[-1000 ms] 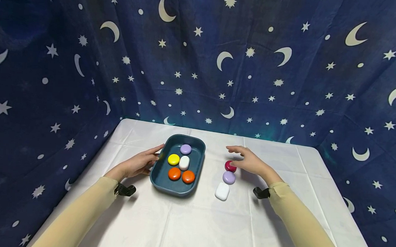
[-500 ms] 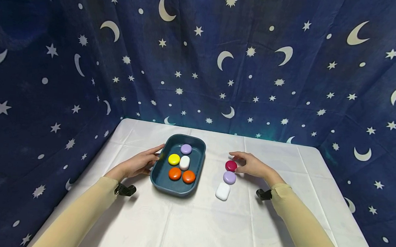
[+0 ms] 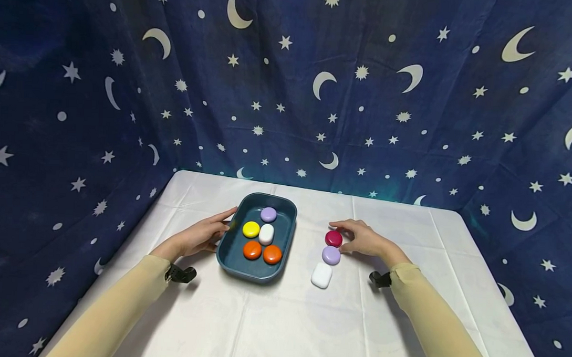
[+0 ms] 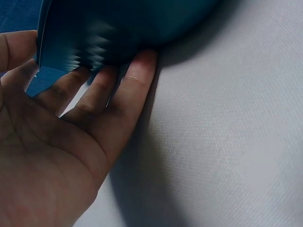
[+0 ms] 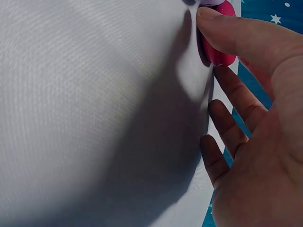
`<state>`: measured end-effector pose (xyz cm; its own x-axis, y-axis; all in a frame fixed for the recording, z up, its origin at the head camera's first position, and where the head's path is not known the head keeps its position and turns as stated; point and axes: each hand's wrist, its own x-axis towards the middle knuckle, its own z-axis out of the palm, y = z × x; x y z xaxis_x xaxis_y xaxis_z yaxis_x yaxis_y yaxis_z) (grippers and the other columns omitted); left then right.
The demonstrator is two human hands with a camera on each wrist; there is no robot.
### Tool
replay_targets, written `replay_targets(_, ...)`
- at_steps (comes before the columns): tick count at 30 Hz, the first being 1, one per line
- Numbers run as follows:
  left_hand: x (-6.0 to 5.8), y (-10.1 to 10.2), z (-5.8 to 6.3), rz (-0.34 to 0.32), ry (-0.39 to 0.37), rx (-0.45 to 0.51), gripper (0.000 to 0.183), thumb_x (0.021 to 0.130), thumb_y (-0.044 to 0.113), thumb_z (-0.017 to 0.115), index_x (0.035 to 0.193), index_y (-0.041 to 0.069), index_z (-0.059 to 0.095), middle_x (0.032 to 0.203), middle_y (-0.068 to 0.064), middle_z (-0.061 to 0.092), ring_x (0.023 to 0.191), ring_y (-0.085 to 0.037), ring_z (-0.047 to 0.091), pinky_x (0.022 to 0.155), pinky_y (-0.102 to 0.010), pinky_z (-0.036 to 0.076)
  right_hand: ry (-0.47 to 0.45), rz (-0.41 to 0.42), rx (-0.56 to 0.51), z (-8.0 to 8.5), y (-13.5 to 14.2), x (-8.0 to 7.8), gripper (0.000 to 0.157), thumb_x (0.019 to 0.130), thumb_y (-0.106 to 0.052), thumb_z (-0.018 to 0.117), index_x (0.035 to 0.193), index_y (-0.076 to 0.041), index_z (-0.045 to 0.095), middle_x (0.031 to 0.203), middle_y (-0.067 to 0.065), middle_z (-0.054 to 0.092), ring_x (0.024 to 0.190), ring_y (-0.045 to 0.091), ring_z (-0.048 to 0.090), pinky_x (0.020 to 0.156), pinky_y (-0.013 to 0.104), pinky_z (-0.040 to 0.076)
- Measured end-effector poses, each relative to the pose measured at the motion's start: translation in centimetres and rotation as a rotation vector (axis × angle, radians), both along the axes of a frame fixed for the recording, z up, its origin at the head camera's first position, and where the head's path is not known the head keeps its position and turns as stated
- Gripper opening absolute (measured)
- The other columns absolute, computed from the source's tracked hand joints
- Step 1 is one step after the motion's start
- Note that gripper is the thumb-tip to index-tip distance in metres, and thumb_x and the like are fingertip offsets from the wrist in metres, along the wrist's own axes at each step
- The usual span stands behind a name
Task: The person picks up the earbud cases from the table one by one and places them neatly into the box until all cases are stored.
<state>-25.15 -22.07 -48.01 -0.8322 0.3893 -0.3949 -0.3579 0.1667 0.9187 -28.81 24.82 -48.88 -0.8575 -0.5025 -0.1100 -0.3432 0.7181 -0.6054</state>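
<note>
My left hand (image 3: 200,237) lies against the left side of a dark blue rectangular dish (image 3: 255,278). Its fingertips touch the outer wall, as the left wrist view shows, and one reaches the rim. Inside the dish are a lilac (image 3: 268,214), a yellow (image 3: 251,230), a white (image 3: 266,234) and two orange rounded glossy pieces. My right hand (image 3: 363,239) has thumb and fingers around a dark red round glossy piece (image 3: 333,238) on the cloth. In the right wrist view the thumb overlaps the red piece (image 5: 220,47), with a fingertip at its end.
A lilac round piece (image 3: 331,255) sits right beside the red one, and a white rounded-square piece (image 3: 321,275) lies nearer me. White cloth (image 3: 290,326) covers the table. A dark blue curtain (image 3: 289,94) with moons and stars hangs behind and at both sides.
My right hand has come down and slightly nearer me, its thumb moving from over the red piece to its near right side. The left hand and dish stay put.
</note>
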Motion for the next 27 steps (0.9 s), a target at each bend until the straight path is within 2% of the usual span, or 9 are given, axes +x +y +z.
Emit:
replay_targets(6,0.02,0.04,-0.06,0.005,-0.003,-0.003,0.05,0.096,0.023,0.047,0.137,0.05,0.036,0.068,-0.004,0.024,0.068,-0.021,0.034,0.075,-0.044,0.048,0.019,0.0,0.015,-0.43,0.04,-0.25,0.069,0.069,-0.027,0.082,0.132,-0.029,0.054,0.119,-0.004,0.054,0.109,0.021,0.038,0.089,0.045,0.031)
replay_targets(17,-0.06,-0.03,-0.22,0.006,0.003,-0.001,0.052,0.094,0.024,0.05,0.137,0.05,0.035,0.068,-0.004,0.024,0.065,-0.02,0.033,0.075,-0.045,0.048,0.026,0.002,0.018,-0.57,0.0,-0.33,0.063,0.07,-0.026,0.081,0.127,-0.033,0.057,0.119,-0.005,0.053,0.109,0.021,0.037,0.089,0.047,0.031)
replay_targets(27,0.02,0.05,-0.06,0.002,-0.003,-0.009,0.053,0.095,0.024,0.049,0.138,0.05,0.034,0.068,-0.003,0.024,0.072,-0.02,0.039,0.076,-0.045,0.048,0.018,-0.002,0.001,-0.59,0.11,-0.38,0.056,0.071,-0.027,0.081,0.122,-0.034,0.061,0.116,-0.007,0.054,0.109,0.02,0.037,0.088,0.045,0.031)
